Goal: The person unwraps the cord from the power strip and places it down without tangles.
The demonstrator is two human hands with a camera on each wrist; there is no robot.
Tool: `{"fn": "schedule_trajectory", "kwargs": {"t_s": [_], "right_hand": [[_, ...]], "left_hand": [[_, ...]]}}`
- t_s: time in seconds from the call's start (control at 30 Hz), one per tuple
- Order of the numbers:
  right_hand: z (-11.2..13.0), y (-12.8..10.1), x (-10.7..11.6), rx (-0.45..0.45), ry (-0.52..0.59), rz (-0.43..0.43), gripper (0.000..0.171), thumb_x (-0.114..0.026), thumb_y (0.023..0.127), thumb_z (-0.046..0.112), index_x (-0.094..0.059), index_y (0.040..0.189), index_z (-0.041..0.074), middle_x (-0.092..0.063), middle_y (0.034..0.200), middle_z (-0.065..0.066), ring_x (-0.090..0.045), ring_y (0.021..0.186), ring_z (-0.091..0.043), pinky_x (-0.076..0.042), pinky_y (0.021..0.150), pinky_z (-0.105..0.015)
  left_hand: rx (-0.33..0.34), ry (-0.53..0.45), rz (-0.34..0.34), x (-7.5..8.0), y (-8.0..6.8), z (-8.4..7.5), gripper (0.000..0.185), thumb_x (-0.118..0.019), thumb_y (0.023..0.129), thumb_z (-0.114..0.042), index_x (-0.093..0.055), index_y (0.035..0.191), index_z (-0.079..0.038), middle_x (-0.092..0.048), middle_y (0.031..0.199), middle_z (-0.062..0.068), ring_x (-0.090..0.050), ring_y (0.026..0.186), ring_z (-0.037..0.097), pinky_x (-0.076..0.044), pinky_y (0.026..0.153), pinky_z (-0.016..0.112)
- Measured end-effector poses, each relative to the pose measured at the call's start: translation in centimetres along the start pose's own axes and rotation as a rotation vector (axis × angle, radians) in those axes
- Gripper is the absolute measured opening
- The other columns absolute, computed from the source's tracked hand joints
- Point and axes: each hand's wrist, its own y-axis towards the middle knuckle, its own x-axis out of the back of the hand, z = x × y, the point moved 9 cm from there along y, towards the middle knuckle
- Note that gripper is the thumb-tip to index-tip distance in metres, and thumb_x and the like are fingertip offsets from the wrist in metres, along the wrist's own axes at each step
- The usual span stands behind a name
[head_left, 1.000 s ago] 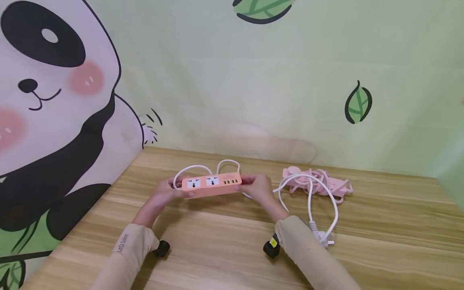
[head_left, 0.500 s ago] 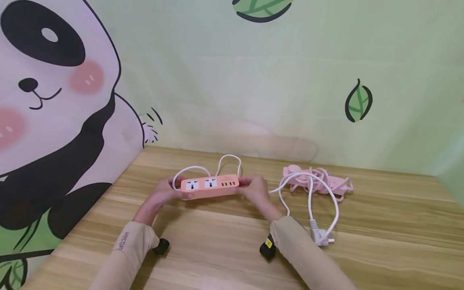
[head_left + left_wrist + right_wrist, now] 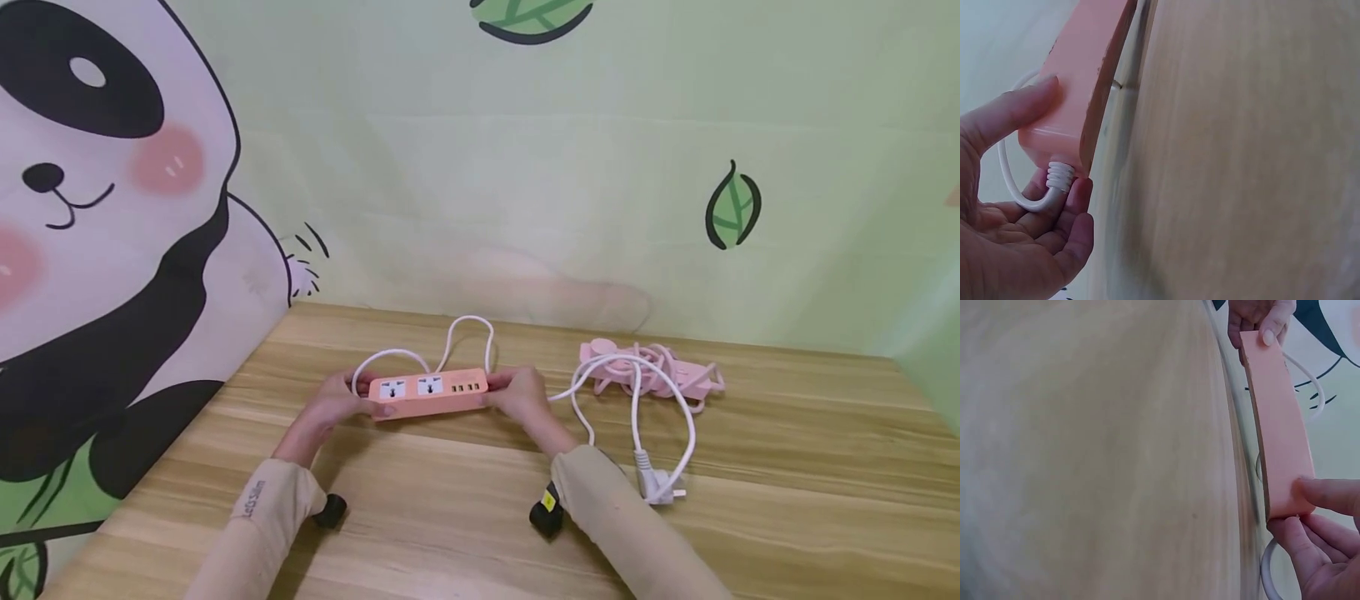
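An orange-pink power strip (image 3: 429, 405) with two white sockets and several USB ports spans both hands, close over the wooden table. My left hand (image 3: 333, 400) grips its left end. In the left wrist view the thumb presses the front side, while the fingers curl under the end where the ribbed white cord (image 3: 1060, 177) comes out. At the opposite end my right hand (image 3: 523, 396) pinches the strip, thumb on the front side and fingers against the end face, as the right wrist view shows. The white cord loops behind the strip and passes the right hand.
Right of the hands, a second pink power strip (image 3: 693, 382) lies wrapped in its pink cord. The white cord curves over it to a white plug (image 3: 655, 485) on the wooden table (image 3: 810, 508). A panda-printed wall covering (image 3: 450, 167) stands behind.
Both hands have brought the power strip slightly toward the person and a little left. The cord loop behind it rises higher. The head view has shifted slightly.
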Motion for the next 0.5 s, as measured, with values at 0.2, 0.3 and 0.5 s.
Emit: {"fn": "schedule_trajectory", "kwargs": {"t_s": [0.2,0.3,0.5], "right_hand": [[-0.4,-0.1,0.3,-0.02,-0.012,0.016,0.028,-0.078,0.065,0.003,-0.07,0.092,0.0,-0.07,0.083,-0.012,-0.062,0.074,-0.014,-0.048,0.067,-0.022],[-0.3,-0.3,0.2,-0.012,0.005,0.046,0.03,-0.076,0.065,0.0,-0.07,0.094,-0.001,-0.069,0.083,-0.013,-0.062,0.072,-0.013,-0.048,0.063,-0.021],[0.1,-0.7,0.6,-0.021,0.022,0.07,0.028,-0.076,0.066,0.003,-0.07,0.093,0.0,-0.07,0.084,-0.011,-0.062,0.073,-0.014,-0.048,0.065,-0.021]], "left_hand": [[0.033,0.036,0.028,-0.9,0.1,-0.1,0.062,-0.078,0.065,-0.004,-0.047,0.118,0.008,-0.053,0.104,0.015,-0.047,0.097,0.025,-0.037,0.083,0.033],[0.023,0.051,0.05,-1.3,0.0,-0.3,0.064,-0.075,0.066,0.001,-0.043,0.12,0.011,-0.051,0.111,0.022,-0.046,0.102,0.029,-0.036,0.091,0.039],[-0.009,0.056,0.071,-1.2,-0.3,-1.2,0.073,-0.073,0.069,-0.001,-0.033,0.127,0.014,-0.042,0.123,0.028,-0.041,0.11,0.035,-0.032,0.098,0.045]]}}
